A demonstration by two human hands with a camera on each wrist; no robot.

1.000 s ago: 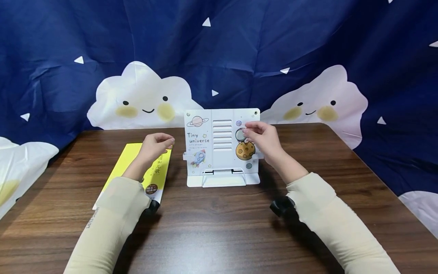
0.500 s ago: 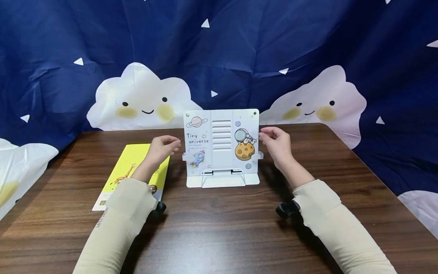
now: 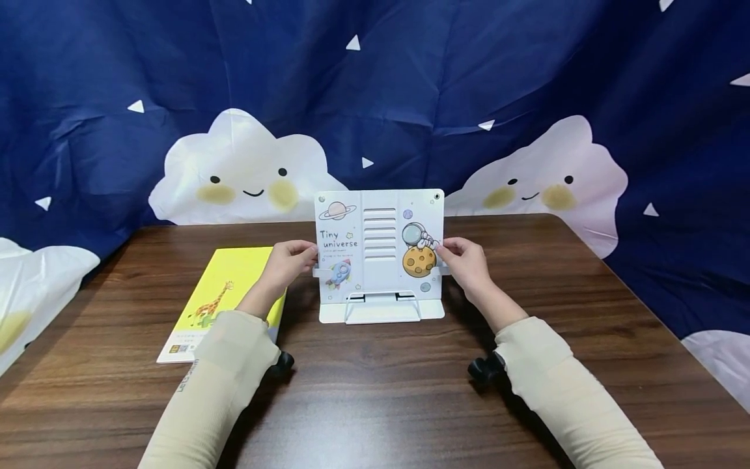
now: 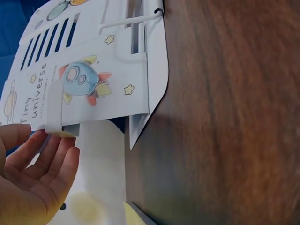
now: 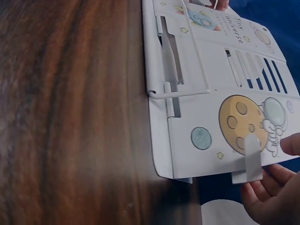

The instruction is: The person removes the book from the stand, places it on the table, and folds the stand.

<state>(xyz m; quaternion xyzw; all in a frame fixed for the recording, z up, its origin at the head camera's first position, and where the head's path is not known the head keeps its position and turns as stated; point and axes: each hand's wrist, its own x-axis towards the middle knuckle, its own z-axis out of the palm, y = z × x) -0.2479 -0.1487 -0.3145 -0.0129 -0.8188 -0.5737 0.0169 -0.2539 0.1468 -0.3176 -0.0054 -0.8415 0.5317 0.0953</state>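
A white book stand [image 3: 379, 273] printed with "Tiny universe", a rocket and an astronaut on a moon stands upright at the middle of the table. My left hand [image 3: 290, 264] pinches its left edge, just above the side clip [image 4: 55, 108]. In the left wrist view the thumb is at the panel's edge, with the other fingers behind it. At the opposite edge my right hand [image 3: 465, 264] pinches the panel near the right clip [image 5: 253, 161], its thumb in front and fingers behind. A wire holder [image 3: 383, 307] lies across the stand's bottom ledge.
A yellow book [image 3: 225, 293] with a giraffe on its cover lies flat to the left, partly under my left forearm. The brown wooden table [image 3: 375, 397] extends around the stand. A dark blue curtain [image 3: 398, 78] with smiling clouds hangs behind.
My left hand has moved right from above the yellow book to the stand's left edge. My right hand moved off the panel's front to the right, then came in to its right edge.
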